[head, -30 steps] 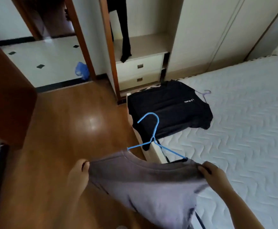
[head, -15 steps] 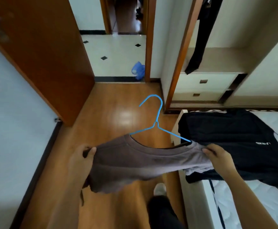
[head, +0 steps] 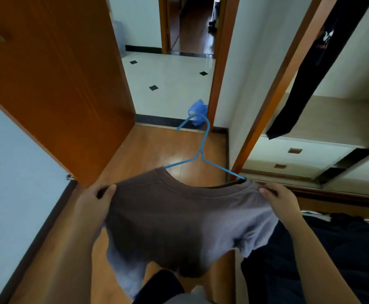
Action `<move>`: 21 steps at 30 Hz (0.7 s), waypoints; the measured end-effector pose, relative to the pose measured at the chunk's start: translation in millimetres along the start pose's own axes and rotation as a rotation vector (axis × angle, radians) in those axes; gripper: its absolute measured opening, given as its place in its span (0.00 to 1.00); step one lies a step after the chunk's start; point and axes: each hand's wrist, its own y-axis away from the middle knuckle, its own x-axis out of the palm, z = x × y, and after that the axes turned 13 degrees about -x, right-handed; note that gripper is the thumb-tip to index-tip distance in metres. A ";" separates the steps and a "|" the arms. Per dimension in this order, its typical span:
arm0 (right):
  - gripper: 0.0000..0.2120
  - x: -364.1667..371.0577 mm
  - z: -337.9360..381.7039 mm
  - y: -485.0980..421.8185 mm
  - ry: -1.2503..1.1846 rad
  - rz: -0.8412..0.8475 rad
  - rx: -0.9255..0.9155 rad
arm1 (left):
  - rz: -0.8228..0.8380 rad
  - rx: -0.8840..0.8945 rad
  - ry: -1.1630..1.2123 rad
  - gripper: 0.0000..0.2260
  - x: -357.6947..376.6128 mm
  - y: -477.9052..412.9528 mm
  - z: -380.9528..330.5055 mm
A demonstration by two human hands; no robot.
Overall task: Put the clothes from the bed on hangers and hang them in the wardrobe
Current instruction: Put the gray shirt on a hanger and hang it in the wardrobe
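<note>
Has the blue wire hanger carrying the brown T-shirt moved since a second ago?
Yes. The blue wire hanger has swung left off the bed's black shirt, now over the wooden floor beside the wardrobe frame.

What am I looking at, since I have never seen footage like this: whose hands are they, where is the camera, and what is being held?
There is no machine here. A person wears a camera on the head, so this single view looks forward and down at their own two bare hands. The left hand and the right hand each grip a shoulder of a brown T-shirt. It already sits on a blue hanger, whose hook points away from the person. A black garment lies at lower right, apparently on the bed. At upper right is the open wardrobe, with a dark garment hanging inside. Ahead are a wooden floor and an open door.
</note>
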 end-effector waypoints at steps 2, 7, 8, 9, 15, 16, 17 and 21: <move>0.10 -5.8 0.1 -38.0 0.006 -0.006 -0.007 | 0.011 -0.003 0.008 0.05 14.5 -25.6 -23.7; 0.11 -15.5 -6.0 -137.9 0.068 -0.016 -0.006 | 0.092 0.014 -0.060 0.04 64.9 -119.5 -73.8; 0.11 -17.2 -7.8 -155.9 0.071 -0.031 0.005 | 0.103 0.021 -0.070 0.04 76.2 -139.5 -87.2; 0.11 -19.3 -9.1 -172.9 0.078 -0.053 0.023 | 0.115 0.029 -0.073 0.05 87.4 -157.7 -102.1; 0.13 -48.4 -32.2 -251.5 0.136 -0.146 0.141 | 0.334 0.124 -0.085 0.09 155.3 -237.2 -188.3; 0.13 -54.9 -39.5 -258.4 0.141 -0.154 0.177 | 0.364 0.149 -0.091 0.10 166.4 -245.6 -202.3; 0.12 -61.7 -47.5 -262.9 0.137 -0.165 0.216 | 0.395 0.176 -0.105 0.10 178.3 -251.9 -216.4; 0.11 -91.1 -86.0 -261.6 0.090 -0.243 0.412 | 0.573 0.242 -0.119 0.08 235.2 -257.3 -269.7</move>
